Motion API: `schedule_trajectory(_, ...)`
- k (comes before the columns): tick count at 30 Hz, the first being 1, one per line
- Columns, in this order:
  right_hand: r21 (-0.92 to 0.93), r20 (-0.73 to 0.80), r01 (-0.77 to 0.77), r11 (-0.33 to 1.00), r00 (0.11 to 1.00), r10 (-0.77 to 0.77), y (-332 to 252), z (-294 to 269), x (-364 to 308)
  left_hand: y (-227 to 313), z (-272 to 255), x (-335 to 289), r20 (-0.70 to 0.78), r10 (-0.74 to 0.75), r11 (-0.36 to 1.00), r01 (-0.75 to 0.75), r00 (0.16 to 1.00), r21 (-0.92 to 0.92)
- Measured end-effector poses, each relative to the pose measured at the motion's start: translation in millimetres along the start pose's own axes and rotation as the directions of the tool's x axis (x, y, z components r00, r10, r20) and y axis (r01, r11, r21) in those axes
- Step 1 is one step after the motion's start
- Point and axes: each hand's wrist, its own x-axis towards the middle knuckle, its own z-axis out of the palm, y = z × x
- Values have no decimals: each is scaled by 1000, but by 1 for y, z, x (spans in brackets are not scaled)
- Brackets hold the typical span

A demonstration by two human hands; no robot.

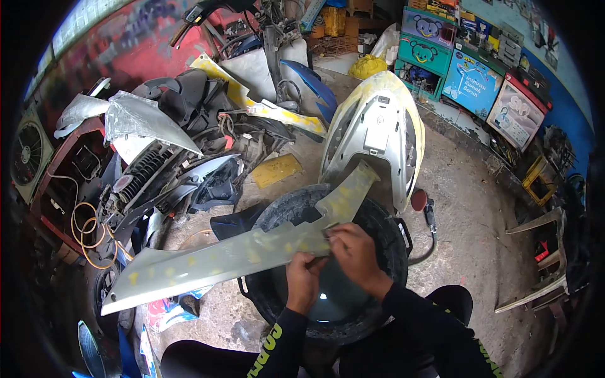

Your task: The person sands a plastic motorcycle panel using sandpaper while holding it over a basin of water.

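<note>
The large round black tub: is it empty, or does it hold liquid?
It holds liquid: inside the large round black tub, a smooth surface shows a bright reflection.

A fan [28, 151] stands far left; a yellow bag [368, 67] lies near green drawers [435, 62].

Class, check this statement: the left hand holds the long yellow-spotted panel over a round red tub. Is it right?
Not quite: the tub is black, not red, as the head view shows. The left hand does hold the long yellow-spotted panel over it.
</note>
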Motion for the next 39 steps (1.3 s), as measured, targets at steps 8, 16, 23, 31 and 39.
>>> schedule_trajectory(8, 49, 10, -53, 997, 999, 53, 1, -2, 9, -5, 0, 0, -81, 20, 999, -22, 997, -28)
schedule_trajectory(16, 12, -3, 87, 996, 996, -87, 2, -3, 2, 3, -3, 0, 36, 30, 999, -31, 999, 26)
schedule_trajectory(23, 53, 35, 87, 995, 995, -89, -2, -4, -2, -1, -9, 3, 39, 19, 1000, -20, 999, 19)
schedule_trajectory(31, 31, 19, 81, 996, 996, -82, 0, -3, -1, 0, -1, -1, 24, 14, 1000, -14, 1000, 12)
schedule_trajectory(39, 125, 63, 56, 991, 996, -64, -10, -4, -5, 4, -11, 12, 17, -12, 999, 13, 1000, -37)
